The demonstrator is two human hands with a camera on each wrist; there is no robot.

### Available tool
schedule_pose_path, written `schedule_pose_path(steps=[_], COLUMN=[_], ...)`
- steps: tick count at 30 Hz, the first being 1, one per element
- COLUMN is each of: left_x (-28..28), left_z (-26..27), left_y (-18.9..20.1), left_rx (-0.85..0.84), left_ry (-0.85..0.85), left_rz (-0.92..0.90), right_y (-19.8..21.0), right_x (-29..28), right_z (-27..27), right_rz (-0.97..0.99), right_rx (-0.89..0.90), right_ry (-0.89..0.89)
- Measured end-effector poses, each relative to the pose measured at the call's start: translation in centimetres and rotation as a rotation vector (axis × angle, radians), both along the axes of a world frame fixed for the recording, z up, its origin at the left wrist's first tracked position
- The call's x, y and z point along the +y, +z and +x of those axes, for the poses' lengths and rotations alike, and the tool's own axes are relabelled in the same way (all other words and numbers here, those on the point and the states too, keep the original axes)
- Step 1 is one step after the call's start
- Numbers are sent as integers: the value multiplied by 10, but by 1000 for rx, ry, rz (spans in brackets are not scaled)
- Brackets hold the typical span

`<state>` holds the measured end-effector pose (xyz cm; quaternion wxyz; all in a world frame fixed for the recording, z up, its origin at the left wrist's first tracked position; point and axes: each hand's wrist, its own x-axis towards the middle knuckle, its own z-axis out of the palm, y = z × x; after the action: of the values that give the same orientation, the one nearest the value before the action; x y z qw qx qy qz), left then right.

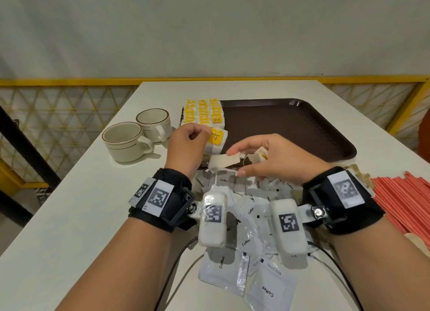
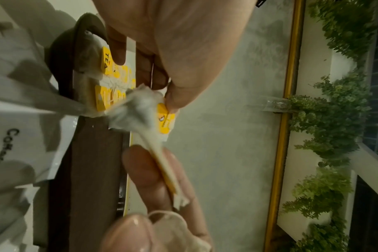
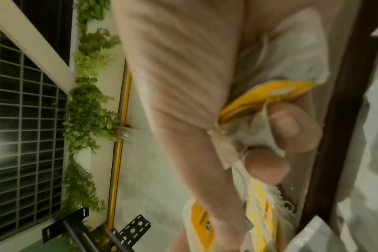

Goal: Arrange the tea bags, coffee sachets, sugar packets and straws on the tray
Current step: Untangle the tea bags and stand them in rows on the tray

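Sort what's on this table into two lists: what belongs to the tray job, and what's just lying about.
Job:
tray
tea bags, one held by the left hand, several by the right hand
coffee sachets
red straws

Lying about:
two cups
black cables

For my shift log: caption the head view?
Left hand pinches a tea bag by the tray; right hand grips more.

On my right wrist feed, my right hand (image 3: 205, 102) fills the middle, fingers (image 3: 291, 126) curled round a bunch of tea bags (image 3: 268, 95) with yellow tags. The dark tray rim (image 3: 334, 136) runs just beside them. Green foliage (image 3: 91, 110) and a yellow rail (image 3: 119, 145) lie behind, blurred.
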<state>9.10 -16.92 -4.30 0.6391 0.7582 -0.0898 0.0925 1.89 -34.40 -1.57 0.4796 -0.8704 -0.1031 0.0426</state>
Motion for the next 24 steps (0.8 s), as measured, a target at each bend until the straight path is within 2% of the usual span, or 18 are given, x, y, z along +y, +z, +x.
schedule_pose_path(steps=[5,13,19,24], left_x=[-3,-9,-8,-5], left_z=[-3,-11,-13,-8], left_y=[-1,1,3,2], left_rx=[-53,-129,-114,-135], left_ry=[-60,-167,-212,-171], left_rz=[32,108,78,29], right_y=[-6,-23,-26,-24], right_x=[1,10,11,7], right_z=[3,18,19,18], right_rz=[128,187,185,184], right_rx=[-108,-283,-322,-331], right_ry=[-106,-377,-417,-421])
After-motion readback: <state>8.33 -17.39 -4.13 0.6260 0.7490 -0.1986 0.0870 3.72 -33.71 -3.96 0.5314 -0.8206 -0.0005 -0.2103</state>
